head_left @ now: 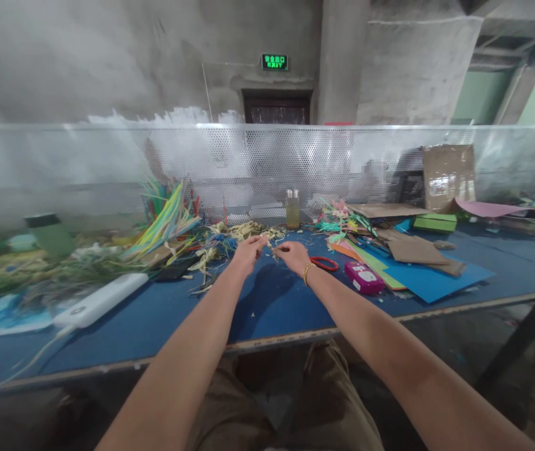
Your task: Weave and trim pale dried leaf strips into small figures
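Note:
Both my arms reach out over a blue table (164, 319). My left hand (247, 252) and my right hand (292, 254) meet above the table's middle, fingers pinched together on a small pale strip (270, 246) held between them. A gold bracelet (307, 271) circles my right wrist. A heap of pale and coloured paper strips (230, 237) lies just beyond my left hand. Red-handled scissors (324, 264) lie right beside my right wrist.
A pink box (364, 277) sits right of the scissors, by blue and orange paper sheets (430, 279) and brown cardboard (415, 249). A glue bottle (292, 210) stands at the back. A white power bank (101, 300) with a cable lies left. A perforated metal screen (267, 163) backs the table.

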Available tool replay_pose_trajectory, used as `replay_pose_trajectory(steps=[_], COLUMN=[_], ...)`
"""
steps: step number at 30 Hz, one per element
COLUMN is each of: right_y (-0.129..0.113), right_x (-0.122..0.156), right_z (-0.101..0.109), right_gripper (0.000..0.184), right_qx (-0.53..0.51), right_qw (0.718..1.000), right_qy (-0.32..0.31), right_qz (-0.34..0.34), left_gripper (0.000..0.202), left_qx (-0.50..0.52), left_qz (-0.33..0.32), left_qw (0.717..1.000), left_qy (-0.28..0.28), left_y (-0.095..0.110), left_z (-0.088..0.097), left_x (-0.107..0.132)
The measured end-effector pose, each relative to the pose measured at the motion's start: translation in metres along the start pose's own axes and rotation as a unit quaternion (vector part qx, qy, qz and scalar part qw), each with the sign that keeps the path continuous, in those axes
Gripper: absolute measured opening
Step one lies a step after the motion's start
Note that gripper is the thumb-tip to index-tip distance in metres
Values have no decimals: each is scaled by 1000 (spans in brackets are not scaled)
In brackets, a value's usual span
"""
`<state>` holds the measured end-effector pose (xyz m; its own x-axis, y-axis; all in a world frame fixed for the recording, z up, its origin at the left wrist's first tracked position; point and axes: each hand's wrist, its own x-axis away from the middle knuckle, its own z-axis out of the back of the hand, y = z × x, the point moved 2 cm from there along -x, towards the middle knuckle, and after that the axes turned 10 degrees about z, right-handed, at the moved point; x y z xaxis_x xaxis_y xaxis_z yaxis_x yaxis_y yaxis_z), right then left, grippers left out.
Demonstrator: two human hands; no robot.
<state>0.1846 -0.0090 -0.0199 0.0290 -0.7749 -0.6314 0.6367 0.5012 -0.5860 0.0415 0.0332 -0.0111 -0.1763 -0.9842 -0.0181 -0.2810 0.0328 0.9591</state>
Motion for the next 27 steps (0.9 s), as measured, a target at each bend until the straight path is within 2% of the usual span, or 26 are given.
replay_pose_trajectory(steps=[5,9,16,27], right_y=[-3,-4,1,-2], right_x=[1,1,1,2], right_z=[1,1,1,-1], right_gripper=[22,21,26,25], right_qx=[-1,-18,-83,-91], right_qw=[1000,1000,993,992], right_qy=[-15,-15,37,30], right_qz=[9,14,-70,-79], left_gripper=[37,39,37,36], left_qx=[-1,5,52,-1], left_qz=[-11,3,41,29], left_qw=[1000,1000,998,999], left_qy=[-12,-19,-12,24], left_y=[-2,-1,0,-3], left_z=[1,0,-1,2], left_x=[-2,0,0,0])
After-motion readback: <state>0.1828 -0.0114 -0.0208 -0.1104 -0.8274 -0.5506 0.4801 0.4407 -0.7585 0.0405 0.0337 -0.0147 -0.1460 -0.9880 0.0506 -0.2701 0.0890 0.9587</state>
